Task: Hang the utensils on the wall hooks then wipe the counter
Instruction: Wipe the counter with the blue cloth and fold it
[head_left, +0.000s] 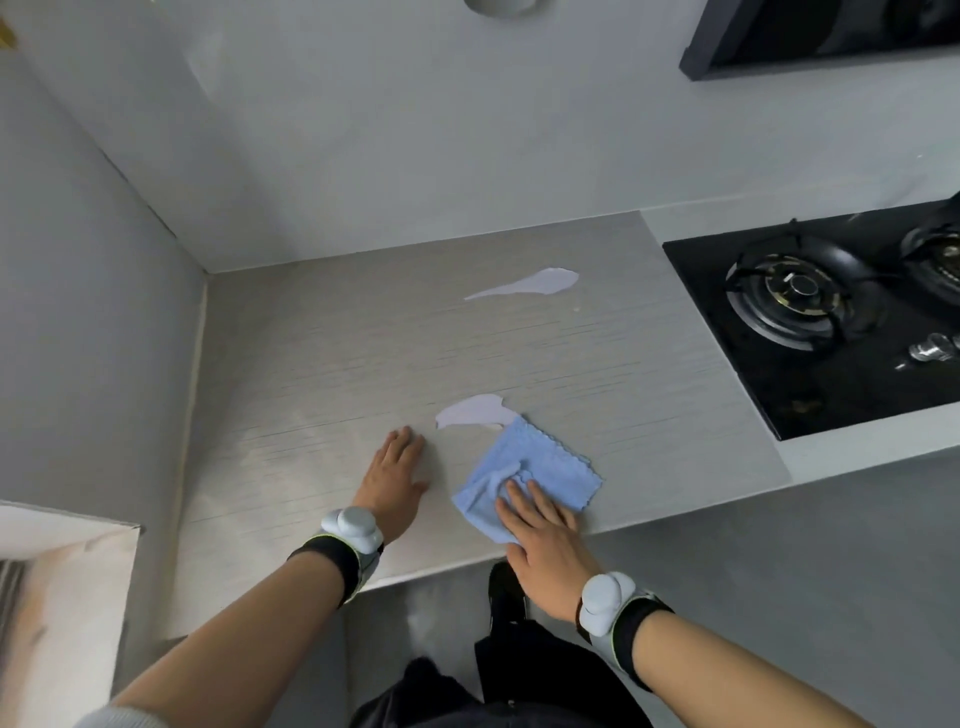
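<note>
- Right hand (543, 540) lies palm down with fingers spread flat on a light blue cloth (530, 478), pressing it onto the bench (337, 353) close to the front edge; it does not grip the cloth.
- Left hand (395, 480) rests open and flat on the bare bench surface just left of the cloth, fingers together and pointing toward the back wall, holding nothing.
- Each wrist carries a dark band with a pale grey rounded device on top.
- The cloth is partly bunched under the right fingers, and its far corner touches a pale patch (475, 411) on the bench.
- A second pale patch (535, 283), long and tapered, lies nearer the back edge, well apart from the cloth.
- A black gas hob (810, 322) is set into the bench at the right end, with a burner and a knob in view.
- No utensils or hooks can be made out on the grey wall behind.
</note>
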